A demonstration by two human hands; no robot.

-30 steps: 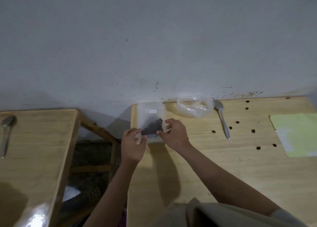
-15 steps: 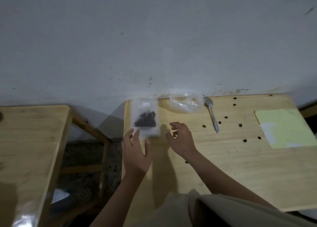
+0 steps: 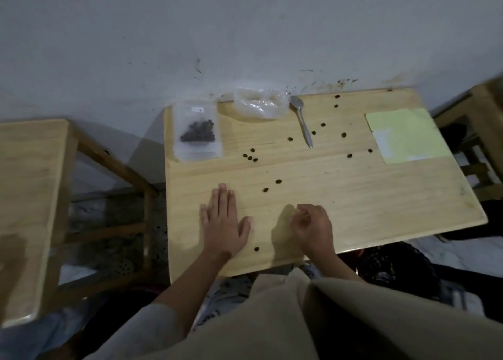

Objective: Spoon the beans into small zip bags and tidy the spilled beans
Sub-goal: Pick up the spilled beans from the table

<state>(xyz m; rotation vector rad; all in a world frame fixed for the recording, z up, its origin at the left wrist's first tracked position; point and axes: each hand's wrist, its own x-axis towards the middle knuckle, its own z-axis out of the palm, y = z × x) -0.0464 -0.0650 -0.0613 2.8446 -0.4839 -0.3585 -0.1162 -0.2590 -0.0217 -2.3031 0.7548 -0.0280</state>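
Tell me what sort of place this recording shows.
Probably a plain room in a home, not a lab or a shop: a small wooden table pushed against a scuffed, stained wall, a second wooden table beside it, and patterned cloth below.

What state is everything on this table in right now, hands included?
Small zip bag: lying flat, holding beans.
Loose beans: scattered over the table.
Spoon: lying unused.
Clear plastic bag: crumpled by the wall.
Left hand: flat on the table.
Right hand: loosely curled, holding nothing visible.

Left hand (image 3: 223, 223) flat on table (image 3: 381, 196); beans (image 3: 250, 157) scattered.
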